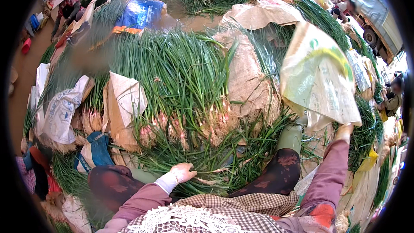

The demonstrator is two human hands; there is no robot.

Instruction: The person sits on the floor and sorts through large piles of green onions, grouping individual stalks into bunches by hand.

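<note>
1. Right hand: closed on the lower corner of a pale plastic sack, which hangs spread out right of centre.
2. Left hand: fingers loosely curled, low at the loose greens between the knees; cannot tell if it grips any.
3. Green onions: broad heap straight ahead, pink bulbs and roots toward the wearer.
4. In the way: brown sacking over the heap's right part; green boot just below the pale sack.
5. Print: green emblem on the pale sack; blue lettering on a white sack, left; white lettering on a blue bag, behind the heap.
6. Edges: heap closes the front; more bundles flank both sides; brown floor far left; truck far upper right.
</note>
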